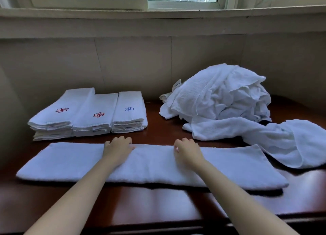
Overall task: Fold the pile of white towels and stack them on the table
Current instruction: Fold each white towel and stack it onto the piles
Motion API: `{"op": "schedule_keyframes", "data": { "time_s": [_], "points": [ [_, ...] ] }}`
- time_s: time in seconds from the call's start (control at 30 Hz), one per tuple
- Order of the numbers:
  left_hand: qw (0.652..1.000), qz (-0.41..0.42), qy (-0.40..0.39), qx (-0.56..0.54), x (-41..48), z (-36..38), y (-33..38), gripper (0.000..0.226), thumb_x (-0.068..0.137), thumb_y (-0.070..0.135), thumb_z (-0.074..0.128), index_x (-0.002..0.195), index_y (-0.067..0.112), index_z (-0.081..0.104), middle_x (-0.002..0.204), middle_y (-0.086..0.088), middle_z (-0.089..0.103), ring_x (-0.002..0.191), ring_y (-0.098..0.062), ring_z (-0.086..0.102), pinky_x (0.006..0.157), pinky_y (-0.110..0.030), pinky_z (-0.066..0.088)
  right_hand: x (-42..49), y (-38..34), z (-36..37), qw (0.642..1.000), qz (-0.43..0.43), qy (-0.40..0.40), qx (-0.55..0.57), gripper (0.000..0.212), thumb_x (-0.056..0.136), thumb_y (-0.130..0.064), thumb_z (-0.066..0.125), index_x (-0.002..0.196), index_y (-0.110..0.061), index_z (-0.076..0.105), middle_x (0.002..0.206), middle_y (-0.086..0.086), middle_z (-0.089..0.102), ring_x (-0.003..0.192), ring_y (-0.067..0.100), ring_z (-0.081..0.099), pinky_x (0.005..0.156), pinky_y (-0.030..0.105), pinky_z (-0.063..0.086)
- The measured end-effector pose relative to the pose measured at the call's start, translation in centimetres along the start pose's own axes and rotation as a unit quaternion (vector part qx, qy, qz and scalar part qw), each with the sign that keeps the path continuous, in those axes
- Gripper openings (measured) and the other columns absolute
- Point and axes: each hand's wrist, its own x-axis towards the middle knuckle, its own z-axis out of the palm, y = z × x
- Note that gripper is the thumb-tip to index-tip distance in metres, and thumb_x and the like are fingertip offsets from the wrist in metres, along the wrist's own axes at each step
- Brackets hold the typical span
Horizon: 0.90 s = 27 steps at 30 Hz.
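Note:
A white towel (151, 165), folded into a long strip, lies flat across the front of the dark wooden table (155, 204). My left hand (117, 147) and my right hand (187, 149) sit side by side on its far edge, near the middle. Both hands have their fingers curled over that edge and grip it; the fingertips are hidden. At the back left stand three stacks of folded white towels (88, 114), two with red emblems and one with a blue one. At the back right is a heap of unfolded white towels (222, 95).
One loose towel (275, 139) trails from the heap toward the front right, close to the strip's right end. A wall and a window sill rise right behind the table. The table's front edge runs just below the strip.

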Motion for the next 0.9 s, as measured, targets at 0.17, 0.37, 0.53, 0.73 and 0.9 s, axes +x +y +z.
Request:
{"op": "schedule_keyframes", "data": {
  "time_s": [0.17, 0.37, 0.53, 0.73, 0.9],
  "points": [
    [0.998, 0.004, -0.040, -0.051, -0.5, -0.8, -7.4, 0.023, 0.099, 0.043, 0.037, 0.107, 0.029, 0.053, 0.109, 0.005, 0.049, 0.111, -0.018, 0.045, 0.094, -0.038, 0.034, 3.5, -8.3, 1.3, 0.995, -0.057, -0.076, 0.045, 0.033, 0.091, -0.019, 0.047, 0.123, -0.016, 0.048, 0.120, 0.010, 0.048, 0.111, 0.031, 0.043, 0.091, 0.037, 0.036],
    [0.992, -0.048, -0.090, -0.077, -1.2, -2.1, -17.3, 0.009, 0.098, 0.033, 0.042, 0.094, 0.034, 0.050, 0.100, 0.008, 0.049, 0.106, -0.015, 0.048, 0.092, -0.033, 0.039, 6.7, -16.2, 2.6, 0.985, -0.104, -0.104, 0.092, 0.033, 0.089, -0.018, 0.047, 0.122, -0.017, 0.053, 0.122, 0.009, 0.051, 0.113, 0.031, 0.044, 0.091, 0.035, 0.034],
    [0.993, -0.060, -0.074, -0.065, -1.4, -2.8, -20.8, 0.017, 0.099, 0.030, 0.041, 0.083, 0.032, 0.046, 0.092, 0.011, 0.055, 0.091, -0.014, 0.051, 0.079, -0.028, 0.035, 6.7, -18.7, 5.6, 0.990, -0.116, 0.016, 0.079, 0.014, 0.093, -0.012, 0.044, 0.105, -0.009, 0.051, 0.107, 0.010, 0.060, 0.100, 0.029, 0.050, 0.071, 0.034, 0.030],
    [0.998, -0.063, -0.009, 0.020, -0.4, -1.8, -19.2, 0.014, 0.103, 0.028, 0.033, 0.096, 0.024, 0.045, 0.096, 0.004, 0.061, 0.095, -0.020, 0.053, 0.087, -0.033, 0.034, 7.8, -18.6, 6.3, 0.992, -0.091, 0.041, 0.080, 0.019, 0.090, -0.006, 0.044, 0.078, -0.011, 0.030, 0.092, 0.011, 0.059, 0.084, 0.033, 0.054, 0.063, 0.033, 0.026],
    [0.975, -0.134, 0.072, 0.164, -0.5, -1.5, -16.6, 0.028, 0.097, 0.026, 0.050, 0.122, 0.019, 0.041, 0.121, -0.001, 0.046, 0.113, -0.021, 0.044, 0.087, -0.032, 0.038, 7.6, -17.7, 6.2, 0.992, -0.056, 0.096, 0.052, 0.026, 0.092, -0.036, 0.054, 0.105, -0.014, 0.047, 0.107, 0.006, 0.051, 0.100, 0.027, 0.047, 0.072, 0.033, 0.024]
  ]
}}
